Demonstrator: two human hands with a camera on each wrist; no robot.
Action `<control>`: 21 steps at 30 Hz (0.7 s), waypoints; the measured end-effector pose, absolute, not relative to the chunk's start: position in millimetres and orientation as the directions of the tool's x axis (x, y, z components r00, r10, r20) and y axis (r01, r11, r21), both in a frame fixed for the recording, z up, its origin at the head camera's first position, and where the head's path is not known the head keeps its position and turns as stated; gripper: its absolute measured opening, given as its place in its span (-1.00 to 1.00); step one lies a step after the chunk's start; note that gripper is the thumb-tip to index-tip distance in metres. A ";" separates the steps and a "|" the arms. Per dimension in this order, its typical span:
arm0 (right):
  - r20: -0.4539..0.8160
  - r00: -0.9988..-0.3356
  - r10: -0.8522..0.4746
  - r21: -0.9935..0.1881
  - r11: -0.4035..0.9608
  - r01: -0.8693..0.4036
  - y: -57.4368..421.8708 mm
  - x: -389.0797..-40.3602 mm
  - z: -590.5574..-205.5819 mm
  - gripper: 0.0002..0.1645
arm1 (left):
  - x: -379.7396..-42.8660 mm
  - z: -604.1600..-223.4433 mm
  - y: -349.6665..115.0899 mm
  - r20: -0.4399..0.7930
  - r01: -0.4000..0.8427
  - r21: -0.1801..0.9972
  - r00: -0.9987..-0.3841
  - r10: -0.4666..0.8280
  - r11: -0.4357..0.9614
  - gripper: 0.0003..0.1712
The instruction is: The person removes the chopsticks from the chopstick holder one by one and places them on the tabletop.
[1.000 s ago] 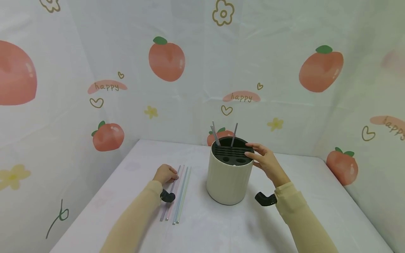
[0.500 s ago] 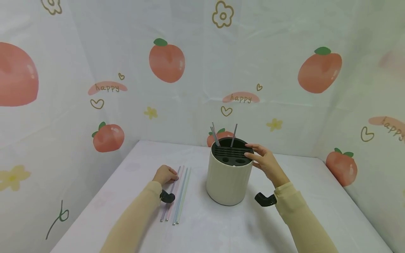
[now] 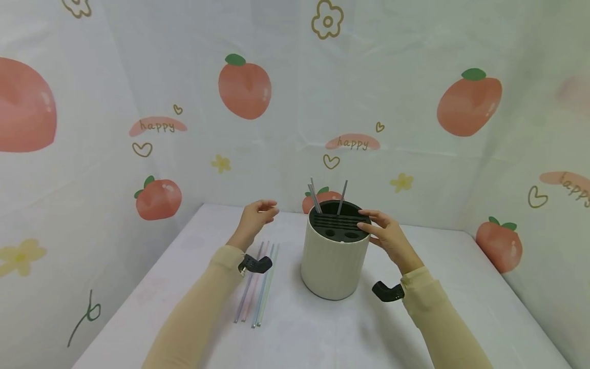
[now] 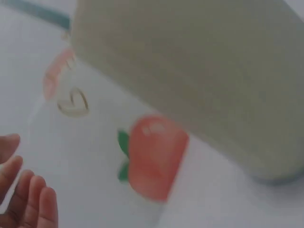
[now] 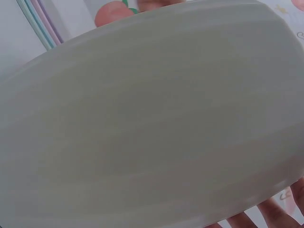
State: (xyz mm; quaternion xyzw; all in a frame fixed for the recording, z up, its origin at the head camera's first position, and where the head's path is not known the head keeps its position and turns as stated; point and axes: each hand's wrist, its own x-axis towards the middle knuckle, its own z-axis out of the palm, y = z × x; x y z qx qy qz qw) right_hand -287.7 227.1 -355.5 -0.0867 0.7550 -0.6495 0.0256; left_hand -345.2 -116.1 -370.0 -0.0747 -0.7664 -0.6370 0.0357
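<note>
A cream ribbed utensil holder point(image 3: 331, 271) stands upright on the white table, its black slotted insert point(image 3: 338, 234) facing up. Grey-looking chopsticks point(image 3: 314, 198) poke out of its back opening. My right hand point(image 3: 384, 236) grips the holder's right rim, some fingertips on the insert and others against the outer wall; the right wrist view shows fingers point(image 5: 273, 213) beyond the wall. Raised to the left of the holder, my left hand point(image 3: 258, 218) has loosely bent fingers and nothing visible in them. Several pastel chopsticks point(image 3: 258, 306) lie side by side on the table below it.
A white cloth backdrop point(image 3: 290, 164) printed with peaches and flowers rises behind and beside the table point(image 3: 304, 343). Black wrist cameras point(image 3: 388, 292) stick out from both sleeves. In the left wrist view, the holder's wall point(image 4: 199, 71) fills the upper right.
My left hand has lifted off the pastel chopsticks and moved up and slightly right, toward the holder's level. The right hand and the holder have stayed in place.
</note>
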 end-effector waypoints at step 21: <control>0.075 -0.985 -0.155 -0.988 0.125 -0.095 226.8 -289.7 -356.6 -0.33 | -327.2 -327.4 -42.8 0.380 0.395 0.918 -0.893 0.241 0.018 -0.71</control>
